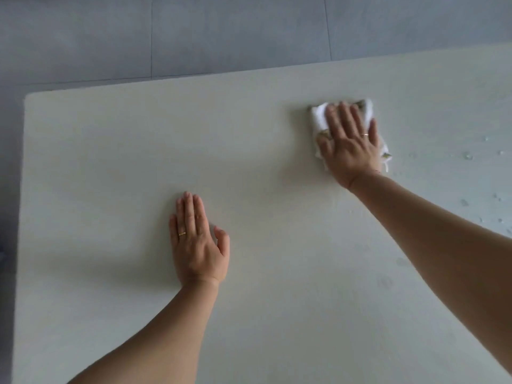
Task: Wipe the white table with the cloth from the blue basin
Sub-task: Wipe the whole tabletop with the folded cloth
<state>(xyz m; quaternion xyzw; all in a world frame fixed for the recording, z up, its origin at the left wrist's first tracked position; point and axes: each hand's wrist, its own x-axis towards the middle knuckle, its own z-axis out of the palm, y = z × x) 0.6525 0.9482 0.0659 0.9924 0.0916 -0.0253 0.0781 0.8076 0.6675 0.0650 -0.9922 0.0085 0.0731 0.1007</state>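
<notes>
The white table [116, 151] fills most of the view. A folded white cloth [318, 117] lies on it toward the far right. My right hand [350, 142] presses flat on top of the cloth, fingers spread and pointing away from me, covering most of it. My left hand [198, 242] rests flat on the bare tabletop nearer to me, left of centre, palm down with nothing under it. Both hands wear a ring. The blue basin is out of view.
Water drops [468, 156] lie scattered on the table's right side. The table's far edge and rounded far-left corner [27, 97] border a grey tiled floor [221, 31].
</notes>
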